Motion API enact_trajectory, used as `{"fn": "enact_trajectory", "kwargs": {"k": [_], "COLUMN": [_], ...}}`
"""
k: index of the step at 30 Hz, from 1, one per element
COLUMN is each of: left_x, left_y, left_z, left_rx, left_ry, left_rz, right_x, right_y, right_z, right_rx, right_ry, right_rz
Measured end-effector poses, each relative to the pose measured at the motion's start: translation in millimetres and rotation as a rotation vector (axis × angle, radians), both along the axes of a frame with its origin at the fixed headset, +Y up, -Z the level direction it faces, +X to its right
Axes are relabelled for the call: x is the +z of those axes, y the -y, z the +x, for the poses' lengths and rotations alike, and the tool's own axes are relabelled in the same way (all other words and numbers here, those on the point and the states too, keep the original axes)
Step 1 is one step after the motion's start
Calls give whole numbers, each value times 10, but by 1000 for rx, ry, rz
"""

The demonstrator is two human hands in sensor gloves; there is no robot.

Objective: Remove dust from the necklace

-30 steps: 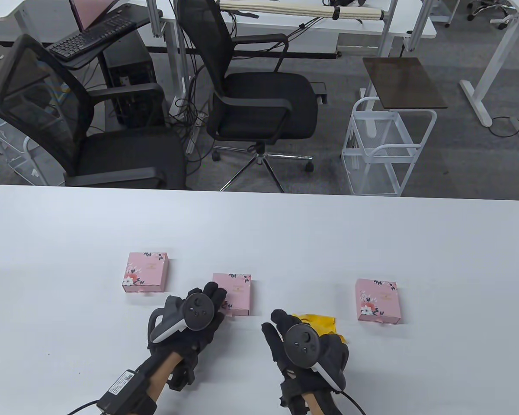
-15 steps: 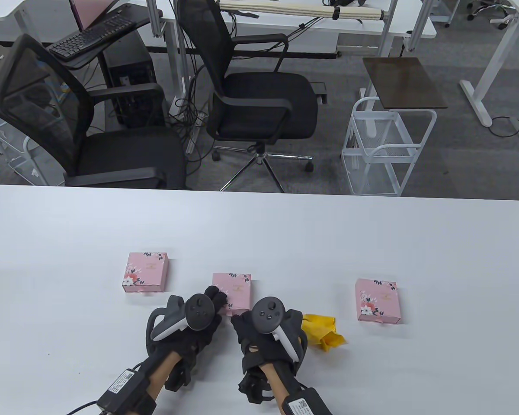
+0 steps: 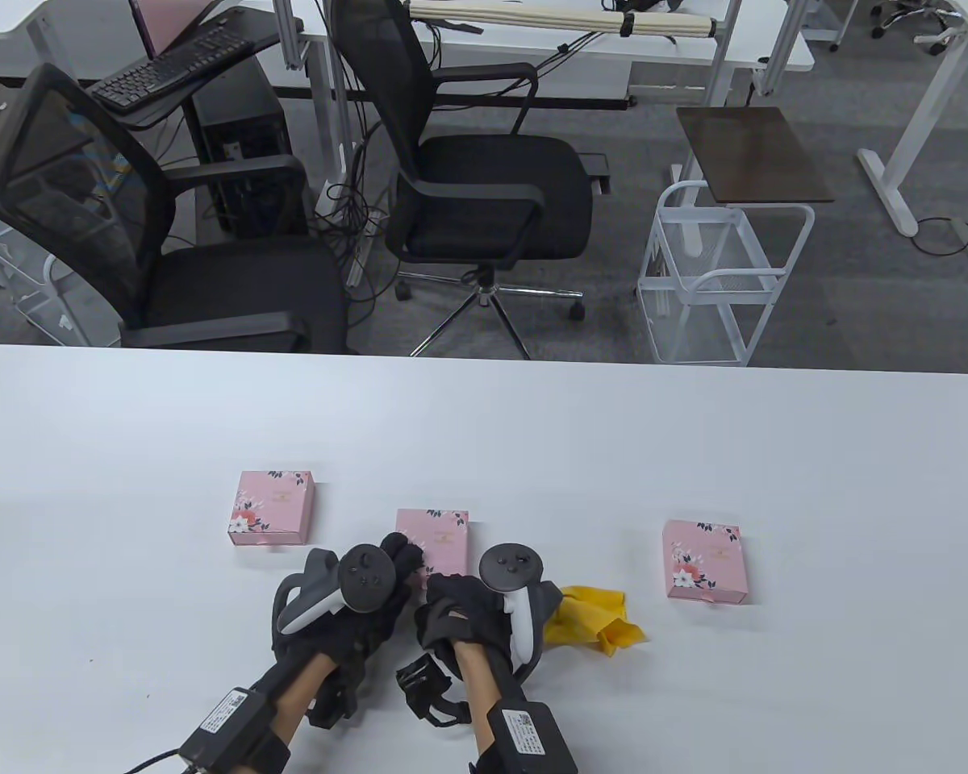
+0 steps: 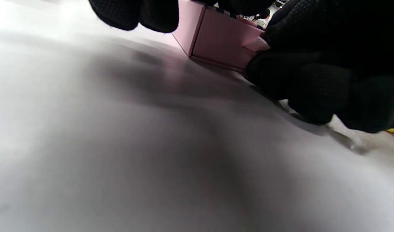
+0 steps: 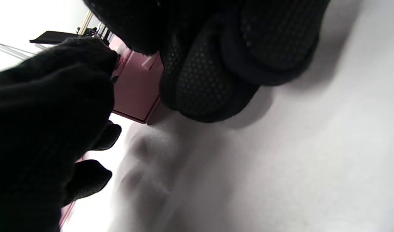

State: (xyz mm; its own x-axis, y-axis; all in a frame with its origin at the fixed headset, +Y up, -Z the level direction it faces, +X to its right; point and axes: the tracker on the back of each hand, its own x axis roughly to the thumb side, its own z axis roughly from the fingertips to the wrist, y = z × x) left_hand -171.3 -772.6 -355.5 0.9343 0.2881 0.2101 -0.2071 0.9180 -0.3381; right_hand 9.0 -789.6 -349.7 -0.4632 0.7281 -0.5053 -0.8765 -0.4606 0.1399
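At the near edge of the white table (image 3: 484,435) I see both hands meet at the middle pink box (image 3: 440,538); my left hand (image 3: 355,601) rests curled fingers on its near left corner, seemingly steadying it; my right hand (image 3: 472,617) is curled, fingers (image 4: 312,90) at the pull tab on the box's near face; whether they actually pinch it I cannot tell; a yellow cloth (image 3: 593,621) lies just beside that hand; no necklace shows.
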Motion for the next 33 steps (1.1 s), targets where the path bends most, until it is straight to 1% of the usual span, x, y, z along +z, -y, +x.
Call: {"fn": "enact_trajectory", "kwargs": {"k": [3, 12, 21, 33], "left_x": [-2, -1, 0, -13], "left_y": [-2, -2, -1, -6], "left_z": [1, -2, -8, -23], "left_rx": [-2, -6, 5, 17], "left_ry": [-1, -4, -7, -10], "left_rz": [0, 6, 5, -5], "right_x": [4, 46, 270, 585], "right_y": [15, -12, -49, -37], "right_z": [-12, -39, -28, 11], "right_rx": [-8, 52, 114, 88], "right_ry": [34, 8, -73, -132], "right_rz": [-5, 7, 15, -19]}}
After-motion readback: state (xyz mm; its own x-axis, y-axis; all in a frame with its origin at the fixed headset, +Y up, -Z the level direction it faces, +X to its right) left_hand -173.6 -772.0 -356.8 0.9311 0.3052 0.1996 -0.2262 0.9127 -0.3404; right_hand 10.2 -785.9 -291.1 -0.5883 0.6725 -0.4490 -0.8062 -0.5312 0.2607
